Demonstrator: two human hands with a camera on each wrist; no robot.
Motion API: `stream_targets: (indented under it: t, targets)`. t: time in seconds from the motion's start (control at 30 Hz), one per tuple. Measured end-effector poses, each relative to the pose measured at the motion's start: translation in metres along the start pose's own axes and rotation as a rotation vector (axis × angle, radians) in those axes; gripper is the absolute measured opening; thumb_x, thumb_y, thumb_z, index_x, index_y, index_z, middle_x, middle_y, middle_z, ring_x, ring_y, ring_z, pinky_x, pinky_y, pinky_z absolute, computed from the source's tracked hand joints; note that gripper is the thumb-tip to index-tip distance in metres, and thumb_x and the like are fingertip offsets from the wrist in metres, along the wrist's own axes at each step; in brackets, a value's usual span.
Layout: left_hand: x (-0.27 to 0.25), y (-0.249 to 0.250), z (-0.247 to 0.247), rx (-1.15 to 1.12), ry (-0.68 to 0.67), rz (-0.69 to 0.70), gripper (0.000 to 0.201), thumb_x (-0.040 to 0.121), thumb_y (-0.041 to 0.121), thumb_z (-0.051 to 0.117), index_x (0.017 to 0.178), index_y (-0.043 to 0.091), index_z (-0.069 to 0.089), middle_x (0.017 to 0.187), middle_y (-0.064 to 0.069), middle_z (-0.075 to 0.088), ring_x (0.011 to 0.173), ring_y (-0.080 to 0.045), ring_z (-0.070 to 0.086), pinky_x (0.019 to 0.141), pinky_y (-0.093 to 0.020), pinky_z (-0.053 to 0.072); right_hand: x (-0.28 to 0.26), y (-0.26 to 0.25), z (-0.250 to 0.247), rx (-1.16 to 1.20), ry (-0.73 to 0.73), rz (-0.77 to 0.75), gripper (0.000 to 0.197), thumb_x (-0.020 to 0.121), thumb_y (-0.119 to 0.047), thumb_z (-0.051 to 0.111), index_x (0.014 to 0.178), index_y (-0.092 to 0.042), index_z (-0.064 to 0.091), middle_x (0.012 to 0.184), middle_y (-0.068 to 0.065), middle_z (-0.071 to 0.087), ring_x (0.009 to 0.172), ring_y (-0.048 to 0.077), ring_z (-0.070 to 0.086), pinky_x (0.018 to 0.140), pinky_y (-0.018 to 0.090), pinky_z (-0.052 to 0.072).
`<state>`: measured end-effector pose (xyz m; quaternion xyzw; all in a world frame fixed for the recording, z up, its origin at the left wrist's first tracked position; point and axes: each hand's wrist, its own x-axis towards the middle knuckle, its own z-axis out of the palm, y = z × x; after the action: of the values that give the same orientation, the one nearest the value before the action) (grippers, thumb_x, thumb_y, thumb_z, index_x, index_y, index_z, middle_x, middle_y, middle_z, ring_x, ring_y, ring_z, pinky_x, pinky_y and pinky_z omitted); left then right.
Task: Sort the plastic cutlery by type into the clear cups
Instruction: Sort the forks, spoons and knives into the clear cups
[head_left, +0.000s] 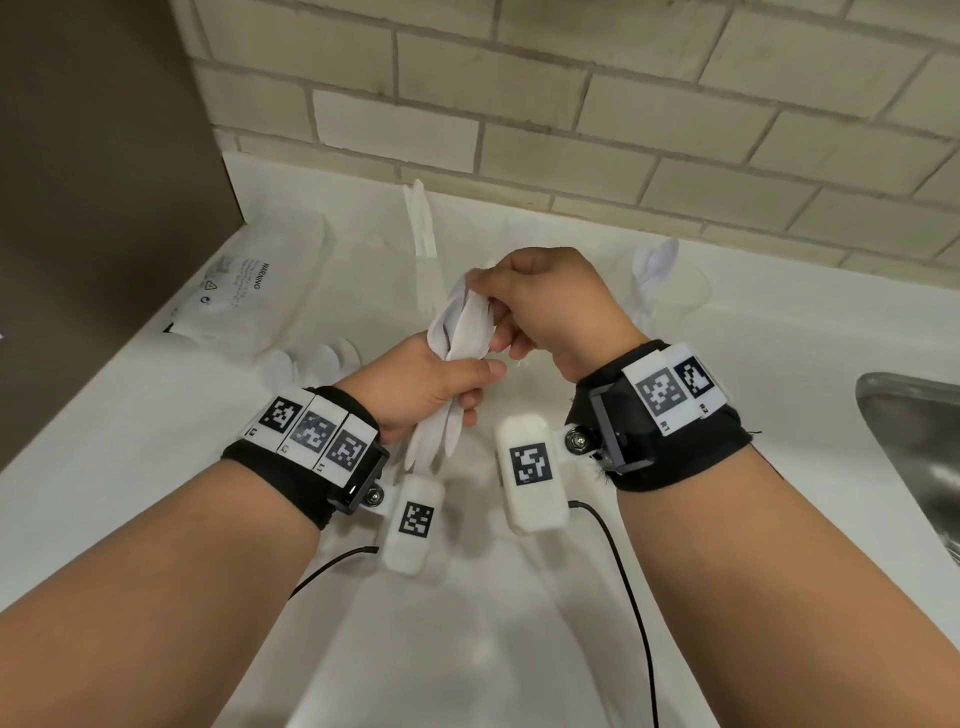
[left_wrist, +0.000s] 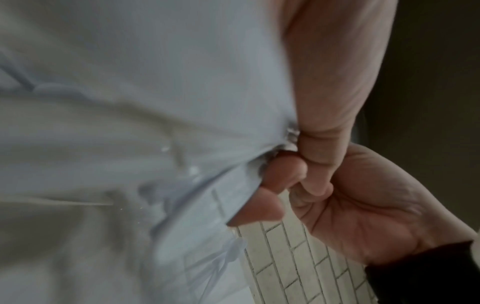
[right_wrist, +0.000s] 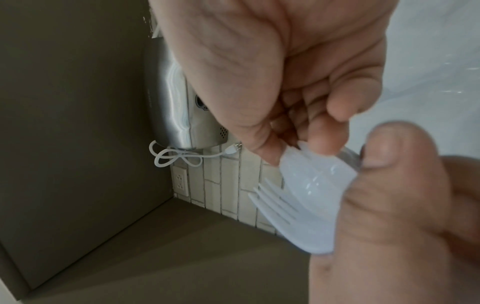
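Note:
My left hand (head_left: 441, 384) grips a bundle of white plastic cutlery (head_left: 460, 332) around its middle, above the white counter (head_left: 156, 441). My right hand (head_left: 491, 293) pinches the bundle's upper end. In the right wrist view fork tines (right_wrist: 270, 203) stick out between the right fingertips (right_wrist: 322, 135) and the left thumb (right_wrist: 389, 181). The left wrist view is blurred; it shows white handles (left_wrist: 130, 92) close up. A clear cup (head_left: 423, 260) with upright knives stands behind the hands. Another clear cup (head_left: 672, 296) to the right holds spoons.
Loose white spoons (head_left: 317, 364) lie left of my left hand, next to a crumpled plastic bag (head_left: 249, 280). A steel sink (head_left: 914, 441) opens at the right. A brown panel (head_left: 93, 182) bounds the left and a tiled wall (head_left: 571, 104) the back.

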<state>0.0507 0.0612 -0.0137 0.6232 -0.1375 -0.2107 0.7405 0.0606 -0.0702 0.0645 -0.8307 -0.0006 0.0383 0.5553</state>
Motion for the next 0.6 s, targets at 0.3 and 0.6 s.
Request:
stream_targets:
  t: [0.3, 0.6]
  targets:
    - [-0.003, 0.004, 0.003, 0.029, 0.006, 0.021, 0.014, 0.083, 0.015, 0.069, 0.086, 0.017, 0.055, 0.069, 0.000, 0.050, 0.044, -0.010, 0.042, 0.042, -0.024, 0.043, 0.002, 0.007, -0.001, 0.099, 0.131, -0.060, 0.027, 0.091, -0.021, 0.062, 0.069, -0.007, 0.055, 0.053, 0.003, 0.056, 0.038, 0.014, 0.051, 0.040, 0.023, 0.038]
    - [-0.006, 0.006, 0.004, 0.091, 0.069, -0.006, 0.010, 0.091, 0.009, 0.058, 0.086, 0.013, 0.051, 0.052, 0.010, 0.050, 0.042, -0.010, 0.039, 0.041, -0.023, 0.036, 0.002, 0.011, 0.004, 0.009, 0.172, -0.141, 0.031, 0.089, -0.031, 0.063, 0.075, -0.006, 0.051, 0.056, 0.010, 0.055, 0.038, 0.012, 0.050, 0.044, 0.025, 0.040]
